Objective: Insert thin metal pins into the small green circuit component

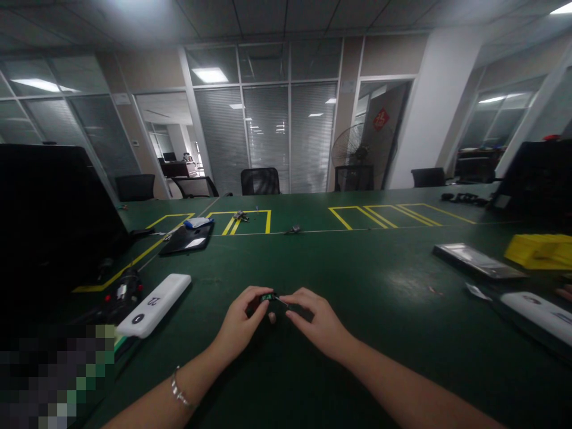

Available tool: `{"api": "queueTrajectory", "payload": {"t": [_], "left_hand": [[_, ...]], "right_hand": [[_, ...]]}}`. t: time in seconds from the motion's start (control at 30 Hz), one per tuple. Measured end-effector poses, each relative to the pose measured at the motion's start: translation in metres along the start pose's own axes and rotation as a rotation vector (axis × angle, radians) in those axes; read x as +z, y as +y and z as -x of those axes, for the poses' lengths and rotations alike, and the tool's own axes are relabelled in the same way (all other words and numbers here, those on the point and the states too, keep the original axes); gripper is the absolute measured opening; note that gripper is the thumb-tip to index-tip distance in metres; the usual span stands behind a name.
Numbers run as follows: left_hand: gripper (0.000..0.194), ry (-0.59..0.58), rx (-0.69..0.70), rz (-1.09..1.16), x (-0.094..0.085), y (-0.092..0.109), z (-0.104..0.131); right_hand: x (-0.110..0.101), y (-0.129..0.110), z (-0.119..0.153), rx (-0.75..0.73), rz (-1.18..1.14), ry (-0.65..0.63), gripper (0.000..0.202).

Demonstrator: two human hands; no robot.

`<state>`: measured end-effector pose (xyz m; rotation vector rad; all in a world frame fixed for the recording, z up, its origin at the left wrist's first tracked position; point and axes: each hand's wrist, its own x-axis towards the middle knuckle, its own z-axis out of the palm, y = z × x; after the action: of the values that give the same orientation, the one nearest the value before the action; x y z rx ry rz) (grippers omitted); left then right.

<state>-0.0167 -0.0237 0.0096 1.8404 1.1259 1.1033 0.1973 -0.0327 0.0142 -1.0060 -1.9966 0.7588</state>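
At the lower centre, the left hand (pixel 241 319) pinches a small board (pixel 267 297), perhaps to steady it, while the right hand (pixel 322 325) grips a thin tool (pixel 282 302) against it.

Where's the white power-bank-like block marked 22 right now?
Head view, left side: the white block lies on the green table, left of the left hand, right beside the black device with red buttons.
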Motion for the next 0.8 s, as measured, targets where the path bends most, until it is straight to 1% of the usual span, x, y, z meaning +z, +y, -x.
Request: {"api": "queueTrajectory", "payload": {"t": [0.17,0.27,0.5,0.7,0.8], "left_hand": [[0.024,0.005,0.034,0.009,0.0001,0.0003,-0.0003],[0.024,0.006,0.029,0.027,0.0003,-0.0019,-0.0005],[0.024,-0.015,-0.056,0.185,-0.0007,-0.0060,-0.0019],[0.024,-0.071,-0.167,0.353,0.0000,-0.0033,-0.0021],[0.025,-0.055,-0.188,0.378,0.0009,-0.0026,-0.0020]], "right_hand": [[0.0004,0.0014,-0.0010,-0.022,-0.017,-0.013,0.032],[0.0001,0.0023,-0.0009,-0.032,-0.021,-0.020,0.033],[-0.0018,-0.0020,0.0007,-0.015,-0.030,-0.040,0.033],[-0.0002,0.0008,0.0006,-0.018,-0.030,-0.042,0.033],[-0.0001,0.0022,0.0010,-0.019,-0.040,-0.050,0.034]]}}
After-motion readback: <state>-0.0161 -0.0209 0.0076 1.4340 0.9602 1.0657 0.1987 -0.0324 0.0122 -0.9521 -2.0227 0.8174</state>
